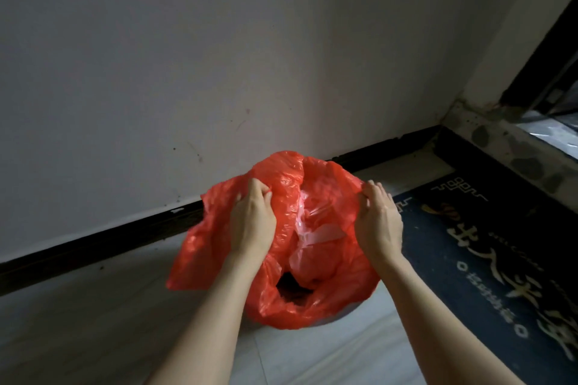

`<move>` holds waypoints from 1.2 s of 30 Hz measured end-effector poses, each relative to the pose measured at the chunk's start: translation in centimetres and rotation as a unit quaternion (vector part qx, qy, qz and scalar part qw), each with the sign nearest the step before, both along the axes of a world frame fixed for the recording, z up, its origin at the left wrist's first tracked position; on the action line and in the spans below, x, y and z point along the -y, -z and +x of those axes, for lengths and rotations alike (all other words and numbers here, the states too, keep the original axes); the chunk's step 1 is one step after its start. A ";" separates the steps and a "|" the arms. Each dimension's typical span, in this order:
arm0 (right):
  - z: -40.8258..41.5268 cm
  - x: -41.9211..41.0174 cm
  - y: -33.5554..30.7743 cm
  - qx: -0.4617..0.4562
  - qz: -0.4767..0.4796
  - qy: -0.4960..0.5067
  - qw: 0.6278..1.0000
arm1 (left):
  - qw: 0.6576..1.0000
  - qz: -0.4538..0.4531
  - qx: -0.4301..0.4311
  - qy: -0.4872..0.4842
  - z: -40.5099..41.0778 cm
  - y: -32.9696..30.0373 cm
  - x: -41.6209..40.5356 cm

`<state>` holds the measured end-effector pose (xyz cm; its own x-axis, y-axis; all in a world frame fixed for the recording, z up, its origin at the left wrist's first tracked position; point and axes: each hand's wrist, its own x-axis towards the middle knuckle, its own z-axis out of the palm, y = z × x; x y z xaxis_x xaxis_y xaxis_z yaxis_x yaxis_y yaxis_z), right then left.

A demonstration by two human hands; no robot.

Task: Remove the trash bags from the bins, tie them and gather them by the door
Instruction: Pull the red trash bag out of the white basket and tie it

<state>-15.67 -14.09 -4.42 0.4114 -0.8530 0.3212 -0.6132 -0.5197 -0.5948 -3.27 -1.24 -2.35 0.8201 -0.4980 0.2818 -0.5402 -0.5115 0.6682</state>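
A red plastic trash bag (316, 300) hangs open in front of me, just above the pale floor near the wall. My left hand (253, 222) is shut on the bag's left rim, bunching the plastic. On the right rim my right hand (378, 222) pinches the edge. Between the hands the mouth gapes, and pale crumpled trash (312, 234) shows inside. A grey bin edge (347, 316) peeks out under the bag; the remainder of the bin is hidden.
A white wall (219, 56) with a black skirting board (125, 231) runs behind the bag. A dark doormat (488, 259) with pale characters lies to the right. The door threshold (513, 147) and dark door frame (544, 50) are at the far right.
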 end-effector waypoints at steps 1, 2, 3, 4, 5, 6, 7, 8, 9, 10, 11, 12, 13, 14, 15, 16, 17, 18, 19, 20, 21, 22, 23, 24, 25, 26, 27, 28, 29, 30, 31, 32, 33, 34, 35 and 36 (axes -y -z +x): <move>-0.2 -0.3 -0.1 0.004 -0.012 -0.003 1.000 | 1.000 -0.004 -0.006 0.026 -0.5 -0.1 -0.1; -0.5 -0.6 -0.2 0.015 -0.036 -0.005 0.999 | 0.999 -0.009 -0.009 0.048 -0.9 -0.1 -0.3; -0.9 -1.0 -0.2 0.024 -0.058 -0.008 0.998 | 0.998 -0.009 -0.013 0.066 -1.2 -0.2 -0.6; -1.2 -1.4 -0.2 0.024 -0.076 -0.013 0.997 | 0.997 -0.007 -0.014 0.079 -1.5 -0.3 -0.8; -1.5 -1.8 -0.2 0.017 -0.082 -0.023 0.996 | 0.996 -0.006 -0.016 0.089 -1.7 -0.5 -1.0; -1.7 -2.0 0.0 0.013 -0.083 -0.031 0.996 | 0.995 -0.006 -0.020 0.094 -1.8 -0.7 -1.1; -1.7 -2.2 -0.1 0.010 -0.086 -0.036 0.996 | 0.995 -0.001 -0.029 0.096 -1.9 -0.9 -1.2; -1.6 -2.4 -0.1 0.012 -0.094 -0.041 0.995 | 0.995 0.015 -0.040 0.090 -2.0 -1.2 -1.2; -1.6 -2.6 -0.2 0.015 -0.105 -0.048 0.993 | 0.995 0.047 -0.049 0.075 -2.1 -1.6 -1.3; -1.5 -2.8 -0.3 0.010 -0.115 -0.058 0.992 | 0.993 0.096 -0.051 0.051 -2.1 -1.9 -1.4; -1.5 -3.2 -0.4 -0.008 -0.116 -0.062 0.991 | 0.986 0.157 -0.044 0.024 -2.1 -2.2 -1.6; -1.4 -3.3 -0.4 -0.036 -0.115 -0.058 0.991 | 0.976 0.217 -0.035 0.002 -2.1 -2.4 -1.7; -1.3 -3.4 -0.4 -0.061 -0.105 -0.047 0.991 | 0.965 0.260 -0.025 -0.010 -2.0 -2.6 -1.7; -1.2 -3.5 -0.4 -0.080 -0.084 -0.035 0.993 | 0.960 0.280 -0.014 -0.014 -1.8 -2.6 -1.8; -1.1 -3.6 -0.4 -0.101 -0.065 -0.027 0.992 | 0.960 0.279 0.001 -0.016 -1.7 -2.7 -1.8; -1.0 -3.6 -0.3 -0.119 -0.052 -0.026 0.991 | 0.963 0.269 0.017 -0.020 -1.5 -2.7 -1.7; -1.0 -3.6 -0.3 -0.124 -0.042 -0.029 0.991 | 0.965 0.261 0.031 -0.028 -1.5 -2.7 -1.7; -1.0 -3.6 -0.3 -0.114 -0.035 -0.032 0.992 | 0.965 0.258 0.036 -0.034 -1.4 -2.9 -1.8; -1.0 -3.6 -0.4 -0.093 -0.028 -0.034 0.995 | 0.965 0.258 0.034 -0.036 -1.5 -3.1 -1.9; -1.0 -3.7 -0.6 -0.068 -0.020 -0.035 0.997 | 0.966 0.255 0.028 -0.038 -1.6 -3.4 -2.1; -0.9 -3.7 -0.9 -0.044 -0.011 -0.037 0.998 | 0.967 0.249 0.023 -0.042 -1.6 -3.7 -2.3; -0.7 -3.8 -1.3 -0.026 0.000 -0.037 0.999 | 0.969 0.240 0.020 -0.047 -1.5 -4.0 -2.5; -0.5 -3.9 -1.9 -0.013 0.016 -0.035 0.999 | 0.972 0.226 0.019 -0.054 -1.4 -4.3 -2.7; -0.1 -3.9 -2.4 -0.004 0.034 -0.036 0.999 | 0.976 0.210 0.016 -0.061 -1.1 -4.5 -2.8; 0.3 -3.9 -2.9 0.002 0.053 -0.039 0.998 | 0.979 0.192 0.010 -0.068 -0.8 -4.8 -2.9; 0.5 -3.8 -3.4 0.009 0.075 -0.044 0.996 | 0.983 0.172 0.006 -0.070 -0.5 -5.0 -3.0; 0.8 -3.8 -3.8 0.019 0.093 -0.050 0.994 | 0.986 0.151 0.003 -0.069 -0.3 -5.3 -2.9; 1.0 -3.8 -4.0 0.035 0.107 -0.057 0.992 | 0.989 0.133 0.004 -0.067 -0.1 -5.6 -2.8; 1.1 -3.7 -4.3 0.058 0.120 -0.062 0.989 | 0.991 0.118 0.010 -0.065 0.0 -5.9 -2.7; 1.2 -3.7 -4.6 0.084 0.132 -0.069 0.985 | 0.992 0.109 0.018 -0.057 0.0 -6.0 -2.5; 1.3 -3.7 -4.8 0.109 0.147 -0.080 0.980 | 0.993 0.107 0.030 -0.047 0.0 -6.2 -2.3; 1.5 -3.7 -5.1 0.129 0.159 -0.099 0.974 | 0.992 0.107 0.050 -0.037 -0.2 -6.4 -2.1; 1.8 -3.7 -5.2 0.144 0.167 -0.121 0.968 | 0.991 0.102 0.081 -0.025 -0.4 -6.6 -2.0; 2.0 -3.5 -5.3 0.151 0.166 -0.143 0.964 | 0.987 0.096 0.126 -0.016 -0.8 -7.0 -1.8; 2.1 -3.4 -5.2 0.150 0.154 -0.163 0.963 | 0.980 0.080 0.183 -0.015 -1.0 -7.3 -1.7; 2.1 -3.1 -5.0 0.138 0.132 -0.187 0.964 | 0.971 0.054 0.233 -0.015 -1.1 -7.5 -1.6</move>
